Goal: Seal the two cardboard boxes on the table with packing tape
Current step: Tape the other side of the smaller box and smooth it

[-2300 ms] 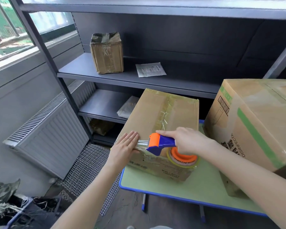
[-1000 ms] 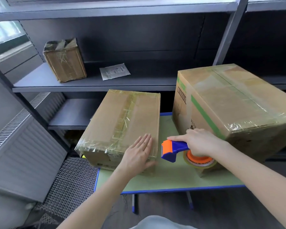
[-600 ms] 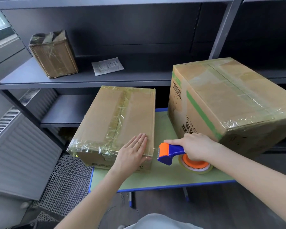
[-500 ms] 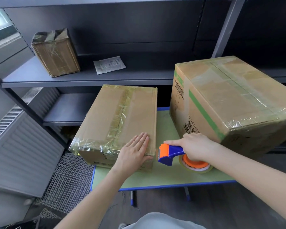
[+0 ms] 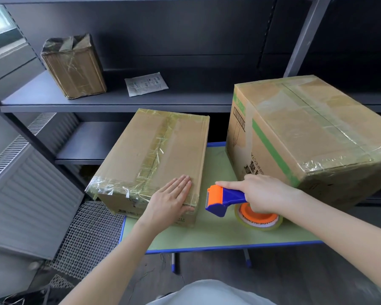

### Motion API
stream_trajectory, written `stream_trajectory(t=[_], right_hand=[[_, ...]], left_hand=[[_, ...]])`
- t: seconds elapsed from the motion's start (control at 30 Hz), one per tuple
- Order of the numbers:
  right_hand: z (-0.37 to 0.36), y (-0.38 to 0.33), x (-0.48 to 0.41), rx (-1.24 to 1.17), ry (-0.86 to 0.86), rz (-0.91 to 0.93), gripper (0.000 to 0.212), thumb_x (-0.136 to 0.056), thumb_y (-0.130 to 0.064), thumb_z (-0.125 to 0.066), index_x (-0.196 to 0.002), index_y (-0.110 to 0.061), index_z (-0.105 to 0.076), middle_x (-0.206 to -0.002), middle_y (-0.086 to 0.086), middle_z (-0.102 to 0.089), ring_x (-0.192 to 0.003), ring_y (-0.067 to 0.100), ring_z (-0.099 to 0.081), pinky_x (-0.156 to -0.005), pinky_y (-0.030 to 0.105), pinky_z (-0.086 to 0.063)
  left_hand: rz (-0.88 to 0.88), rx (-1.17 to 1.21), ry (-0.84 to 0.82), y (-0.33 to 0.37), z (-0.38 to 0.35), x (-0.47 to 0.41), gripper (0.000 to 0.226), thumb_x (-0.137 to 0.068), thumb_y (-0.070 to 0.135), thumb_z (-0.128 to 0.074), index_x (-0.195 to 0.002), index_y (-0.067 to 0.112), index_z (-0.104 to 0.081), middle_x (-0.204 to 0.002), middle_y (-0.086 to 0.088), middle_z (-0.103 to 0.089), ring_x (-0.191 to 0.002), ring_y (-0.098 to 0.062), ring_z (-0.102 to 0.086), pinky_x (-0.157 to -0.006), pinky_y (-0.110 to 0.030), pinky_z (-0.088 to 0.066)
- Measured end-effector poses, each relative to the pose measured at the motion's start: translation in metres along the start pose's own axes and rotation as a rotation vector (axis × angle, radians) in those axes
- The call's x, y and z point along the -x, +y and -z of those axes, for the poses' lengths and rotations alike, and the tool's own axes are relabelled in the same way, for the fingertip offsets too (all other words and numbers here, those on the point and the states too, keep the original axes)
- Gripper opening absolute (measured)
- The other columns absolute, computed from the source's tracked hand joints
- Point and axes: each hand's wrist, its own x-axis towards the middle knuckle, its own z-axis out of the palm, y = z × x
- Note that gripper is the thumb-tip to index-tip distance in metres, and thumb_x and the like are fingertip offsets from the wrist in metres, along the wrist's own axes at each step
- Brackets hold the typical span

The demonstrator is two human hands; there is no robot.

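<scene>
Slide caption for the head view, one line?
Left hand flat on smaller box; right hand grips tape dispenser beside larger box.

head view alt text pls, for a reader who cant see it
A person's left hand lies flat on the near corner of a taped smaller cardboard box on a green table, while the right hand grips an orange-and-blue tape dispenser beside it. A larger taped box stands to the right, with dark shelving behind.

Your tabletop (image 5: 218, 235): green, blue-edged. Smaller box (image 5: 154, 155) sits at the left edge, overhanging it. Larger box (image 5: 306, 133) takes the far right. Tape dispenser (image 5: 229, 199) rests near the front edge, between the boxes.
</scene>
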Motion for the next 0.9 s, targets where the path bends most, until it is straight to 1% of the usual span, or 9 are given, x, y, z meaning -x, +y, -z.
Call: stream_trajectory(t=[0.23,0.37,0.43,0.5,0.57,0.67,0.8,0.87,0.9], right_hand=[[0.002,-0.007,0.001,0.0,0.027,0.032,0.081,-0.086,-0.01,-0.033,-0.134,-0.066,0.001,-0.077,-0.006,-0.032,-0.063,0.01,-0.034,-0.049,0.025,-0.022],[0.005,0.008,0.01,0.018,-0.044,-0.046,0.08,-0.085,-0.01,-0.032,-0.134,-0.066,-0.004,-0.078,-0.006,-0.033,-0.063,0.01,-0.034,-0.05,0.025,-0.024],[0.003,0.004,0.01,0.092,-0.05,-0.044,0.077,-0.087,-0.011,-0.033,-0.137,-0.062,-0.005,-0.076,-0.005,-0.032,-0.064,0.012,-0.035,-0.054,0.026,-0.028],[-0.001,-0.008,0.003,0.157,-0.049,-0.02,0.075,-0.089,-0.011,-0.036,-0.139,-0.059,-0.006,-0.08,-0.002,-0.035,-0.073,0.019,-0.04,-0.063,0.028,-0.034],[-0.008,-0.017,-0.003,0.168,-0.075,-0.011,0.075,-0.089,-0.011,-0.037,-0.141,-0.056,-0.008,-0.087,0.001,-0.038,-0.081,0.023,-0.043,-0.068,0.032,-0.037],[-0.015,-0.023,-0.011,0.163,-0.123,-0.013,0.074,-0.087,-0.01,-0.037,-0.141,-0.055,-0.012,-0.091,0.003,-0.04,-0.093,0.029,-0.053,-0.068,0.032,-0.037],[-0.018,-0.032,-0.025,0.159,-0.169,-0.028,0.075,-0.084,-0.011,-0.039,-0.141,-0.054,-0.017,-0.091,0.001,-0.044,-0.09,0.027,-0.054,-0.059,0.029,-0.032],[-0.02,-0.039,-0.032,0.142,-0.216,-0.03,0.073,-0.084,-0.011,-0.04,-0.141,-0.053,-0.02,-0.09,0.0,-0.041,-0.093,0.026,-0.055,-0.06,0.029,-0.034],[-0.021,-0.043,-0.035,0.133,-0.236,-0.03,0.072,-0.084,-0.011,-0.041,-0.14,-0.052,-0.021,-0.091,-0.001,-0.041,-0.094,0.027,-0.055,-0.061,0.029,-0.035]], left_hand=[[0.003,0.039,-0.096,-0.013,0.004,0.007,0.065,-0.074,0.039,-0.075,-0.12,-0.005,-0.06,-0.127,-0.016,-0.058,-0.118,-0.03,-0.055,-0.093,-0.044,-0.049],[0.014,0.034,-0.116,-0.019,0.006,0.009,0.066,-0.074,0.038,-0.075,-0.121,-0.006,-0.059,-0.128,-0.017,-0.057,-0.119,-0.03,-0.054,-0.094,-0.046,-0.048],[0.018,0.038,-0.13,-0.02,0.006,0.008,0.067,-0.074,0.038,-0.075,-0.121,-0.006,-0.058,-0.128,-0.018,-0.057,-0.119,-0.03,-0.054,-0.094,-0.047,-0.048],[0.026,0.058,-0.151,-0.019,0.006,0.008,0.066,-0.078,0.039,-0.072,-0.125,-0.004,-0.056,-0.131,-0.018,-0.054,-0.122,-0.031,-0.052,-0.097,-0.048,-0.045],[0.044,0.095,-0.177,-0.017,0.006,0.01,0.067,-0.083,0.041,-0.067,-0.132,-0.001,-0.05,-0.138,-0.017,-0.048,-0.129,-0.03,-0.044,-0.105,-0.047,-0.037],[0.065,0.128,-0.24,-0.018,0.005,0.013,0.072,-0.085,0.042,-0.052,-0.142,0.003,-0.034,-0.149,-0.014,-0.03,-0.14,-0.027,-0.025,-0.116,-0.041,-0.016],[0.114,0.16,-0.27,-0.016,0.006,0.01,0.077,-0.081,0.047,-0.019,-0.147,0.006,-0.022,-0.154,-0.01,-0.017,-0.145,-0.021,-0.008,-0.118,-0.031,0.004],[0.191,0.162,-0.266,-0.009,0.002,0.008,0.078,-0.088,0.056,-0.013,-0.148,0.007,-0.017,-0.156,-0.007,-0.011,-0.145,-0.017,-0.002,-0.116,-0.026,0.01],[0.228,0.15,-0.266,-0.004,-0.001,0.007,0.078,-0.091,0.058,-0.016,-0.149,0.006,-0.014,-0.156,-0.007,-0.008,-0.145,-0.017,0.001,-0.115,-0.026,0.013]])
